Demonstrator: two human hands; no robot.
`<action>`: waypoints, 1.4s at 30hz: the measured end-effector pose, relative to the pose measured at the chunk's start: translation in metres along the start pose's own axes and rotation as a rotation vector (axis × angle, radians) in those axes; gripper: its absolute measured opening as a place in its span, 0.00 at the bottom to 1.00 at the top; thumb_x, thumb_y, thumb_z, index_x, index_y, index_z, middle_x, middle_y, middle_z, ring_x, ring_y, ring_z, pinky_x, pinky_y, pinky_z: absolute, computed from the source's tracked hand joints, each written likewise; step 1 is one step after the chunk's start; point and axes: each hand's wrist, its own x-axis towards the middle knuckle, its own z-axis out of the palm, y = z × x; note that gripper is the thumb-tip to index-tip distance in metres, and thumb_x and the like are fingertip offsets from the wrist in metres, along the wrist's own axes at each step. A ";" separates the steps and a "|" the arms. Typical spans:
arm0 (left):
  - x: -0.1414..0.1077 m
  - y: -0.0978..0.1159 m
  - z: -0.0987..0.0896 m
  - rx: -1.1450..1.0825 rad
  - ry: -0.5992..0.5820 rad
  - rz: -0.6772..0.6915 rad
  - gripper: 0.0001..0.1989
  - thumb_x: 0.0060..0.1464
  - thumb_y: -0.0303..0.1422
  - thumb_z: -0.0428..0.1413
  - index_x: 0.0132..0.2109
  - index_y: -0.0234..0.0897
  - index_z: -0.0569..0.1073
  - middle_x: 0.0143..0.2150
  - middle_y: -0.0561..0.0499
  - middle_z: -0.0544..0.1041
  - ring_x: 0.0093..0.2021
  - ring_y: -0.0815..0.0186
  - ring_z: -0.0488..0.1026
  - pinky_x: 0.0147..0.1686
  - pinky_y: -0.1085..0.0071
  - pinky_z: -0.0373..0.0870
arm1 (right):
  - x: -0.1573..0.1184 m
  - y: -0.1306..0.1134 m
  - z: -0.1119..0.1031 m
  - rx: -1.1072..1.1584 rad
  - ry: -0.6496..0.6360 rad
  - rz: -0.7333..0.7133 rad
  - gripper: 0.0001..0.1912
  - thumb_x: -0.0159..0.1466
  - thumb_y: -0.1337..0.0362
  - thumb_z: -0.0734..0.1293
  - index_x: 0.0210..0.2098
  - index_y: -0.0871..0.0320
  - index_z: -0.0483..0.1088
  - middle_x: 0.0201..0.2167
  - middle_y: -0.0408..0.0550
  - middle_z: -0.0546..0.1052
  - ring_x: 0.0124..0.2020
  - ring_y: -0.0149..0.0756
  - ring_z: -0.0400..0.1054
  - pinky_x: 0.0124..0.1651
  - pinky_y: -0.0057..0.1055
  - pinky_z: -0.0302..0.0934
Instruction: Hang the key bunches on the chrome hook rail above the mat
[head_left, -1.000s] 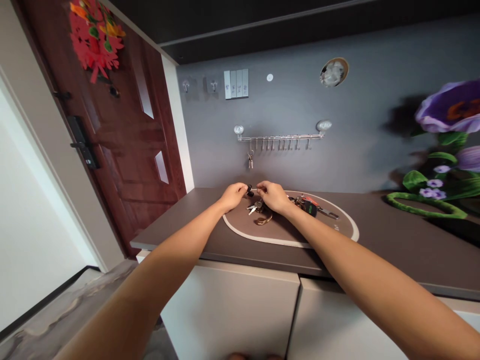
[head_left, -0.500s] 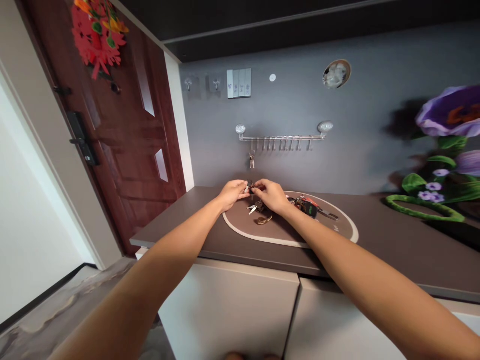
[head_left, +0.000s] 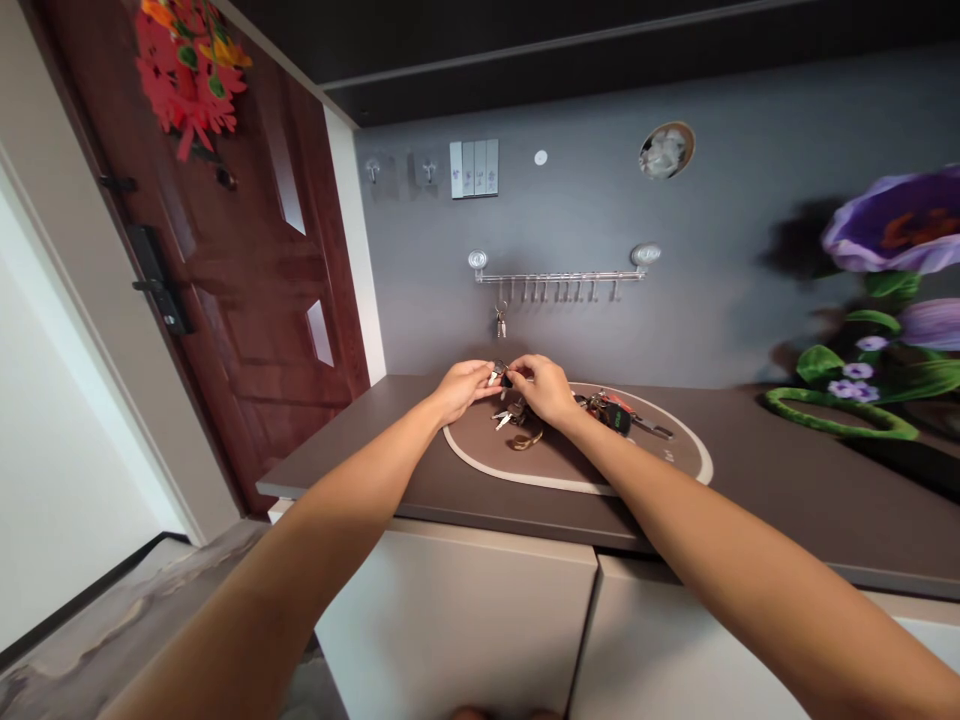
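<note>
Just above the left part of an oval brown mat [head_left: 480,463], my left hand [head_left: 465,388] pinches a small bunch of keys [head_left: 494,376]. My right hand [head_left: 541,386] is closed on the ring of the same bunch, close beside the left fingertips. Loose keys [head_left: 504,420] and a brownish curved item [head_left: 526,441] lie on the mat below my hands. Right of my right hand sits a pile of keys with a black fob [head_left: 617,418]. One set of keys [head_left: 501,323] hangs from the leftmost part of a clear hook rail [head_left: 562,277] on the wall.
The mat lies on a dark counter [head_left: 330,440] above white cabinet doors [head_left: 465,610]. A fabric purple flower [head_left: 892,225] with a green ring base [head_left: 840,425] stands at the right. A dark red door [head_left: 255,270] is on the left, and a dark shelf [head_left: 600,50] overhangs the wall.
The ring between my hands shows more clearly, and my right fingers have shifted slightly. The whole view has moved a little.
</note>
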 end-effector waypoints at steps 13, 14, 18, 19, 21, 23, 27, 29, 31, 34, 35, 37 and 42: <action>-0.001 0.003 0.000 0.008 0.084 -0.074 0.05 0.52 0.27 0.49 0.31 0.29 0.68 0.28 0.46 0.74 0.29 0.68 0.73 0.41 0.62 0.69 | 0.001 0.003 0.000 0.070 0.028 0.015 0.06 0.56 0.66 0.61 0.29 0.58 0.70 0.29 0.46 0.72 0.35 0.32 0.64 0.40 0.28 0.55; 0.000 0.002 0.000 0.024 0.082 -0.081 0.05 0.52 0.27 0.50 0.31 0.30 0.68 0.28 0.46 0.74 0.28 0.68 0.73 0.40 0.63 0.70 | 0.001 0.003 0.000 0.088 0.033 0.028 0.06 0.56 0.66 0.61 0.29 0.58 0.70 0.29 0.46 0.72 0.35 0.32 0.64 0.40 0.28 0.56; -0.001 -0.001 -0.002 0.105 0.049 -0.108 0.06 0.52 0.29 0.50 0.32 0.30 0.69 0.29 0.46 0.75 0.28 0.69 0.73 0.38 0.67 0.69 | 0.001 0.002 0.000 0.170 0.038 0.105 0.06 0.56 0.65 0.61 0.29 0.59 0.70 0.30 0.46 0.73 0.34 0.32 0.65 0.40 0.28 0.56; -0.001 -0.001 -0.002 0.127 0.036 -0.113 0.06 0.52 0.30 0.50 0.32 0.30 0.69 0.30 0.46 0.75 0.29 0.70 0.72 0.37 0.68 0.69 | 0.001 0.002 0.000 0.195 0.035 0.125 0.06 0.56 0.65 0.61 0.28 0.59 0.69 0.30 0.46 0.73 0.33 0.32 0.65 0.40 0.28 0.57; -0.002 -0.002 -0.002 0.166 0.012 -0.117 0.07 0.52 0.31 0.51 0.32 0.30 0.70 0.30 0.46 0.75 0.30 0.70 0.72 0.36 0.70 0.68 | 0.000 0.001 0.000 0.248 0.027 0.161 0.07 0.56 0.64 0.61 0.28 0.59 0.69 0.29 0.46 0.73 0.32 0.31 0.66 0.39 0.28 0.57; -0.002 -0.003 -0.002 0.198 -0.003 -0.112 0.08 0.52 0.32 0.51 0.33 0.30 0.70 0.30 0.46 0.75 0.30 0.70 0.72 0.35 0.72 0.67 | 0.000 0.001 0.001 0.295 0.024 0.186 0.07 0.55 0.63 0.61 0.28 0.60 0.69 0.28 0.45 0.73 0.31 0.31 0.66 0.39 0.28 0.57; -0.003 -0.003 0.000 0.236 -0.015 -0.110 0.09 0.51 0.33 0.51 0.32 0.30 0.70 0.30 0.47 0.74 0.30 0.71 0.71 0.33 0.74 0.66 | 0.000 0.005 0.004 0.368 0.024 0.207 0.09 0.55 0.60 0.61 0.28 0.60 0.68 0.27 0.45 0.73 0.30 0.31 0.65 0.37 0.28 0.57; -0.004 -0.003 0.001 0.247 -0.014 -0.107 0.08 0.51 0.32 0.51 0.32 0.30 0.70 0.30 0.47 0.74 0.31 0.71 0.71 0.33 0.74 0.65 | 0.000 0.007 0.006 0.392 0.026 0.211 0.10 0.55 0.59 0.60 0.28 0.61 0.67 0.27 0.45 0.72 0.30 0.31 0.65 0.36 0.28 0.57; -0.003 -0.004 0.001 0.267 -0.011 -0.099 0.08 0.51 0.32 0.51 0.33 0.30 0.70 0.31 0.46 0.74 0.31 0.71 0.71 0.33 0.74 0.65 | 0.000 0.009 0.008 0.399 0.031 0.217 0.11 0.55 0.59 0.60 0.28 0.61 0.67 0.27 0.45 0.72 0.29 0.30 0.64 0.36 0.28 0.58; -0.001 -0.007 0.000 0.329 -0.009 -0.082 0.09 0.51 0.33 0.51 0.34 0.31 0.70 0.34 0.46 0.74 0.32 0.71 0.71 0.33 0.75 0.65 | 0.001 0.012 0.009 0.423 0.036 0.226 0.11 0.54 0.58 0.60 0.28 0.60 0.66 0.26 0.44 0.71 0.29 0.30 0.64 0.36 0.28 0.59; 0.000 -0.008 -0.001 0.354 -0.003 -0.072 0.09 0.51 0.33 0.51 0.34 0.31 0.70 0.34 0.46 0.74 0.32 0.71 0.71 0.32 0.75 0.65 | 0.001 0.012 0.010 0.439 0.035 0.227 0.12 0.54 0.58 0.60 0.29 0.60 0.66 0.26 0.44 0.71 0.29 0.30 0.64 0.36 0.28 0.59; 0.001 -0.009 -0.001 0.399 0.023 -0.051 0.09 0.51 0.33 0.50 0.35 0.32 0.70 0.35 0.47 0.74 0.32 0.72 0.71 0.32 0.75 0.65 | 0.002 0.013 0.010 0.479 0.034 0.242 0.12 0.54 0.57 0.60 0.29 0.60 0.66 0.26 0.44 0.71 0.29 0.29 0.64 0.36 0.28 0.60; 0.001 -0.009 -0.001 0.460 0.102 0.006 0.06 0.50 0.30 0.50 0.34 0.32 0.70 0.33 0.48 0.74 0.28 0.73 0.70 0.28 0.77 0.64 | 0.007 0.008 0.005 0.606 0.067 0.344 0.11 0.54 0.57 0.61 0.28 0.60 0.65 0.24 0.43 0.70 0.27 0.28 0.64 0.34 0.29 0.63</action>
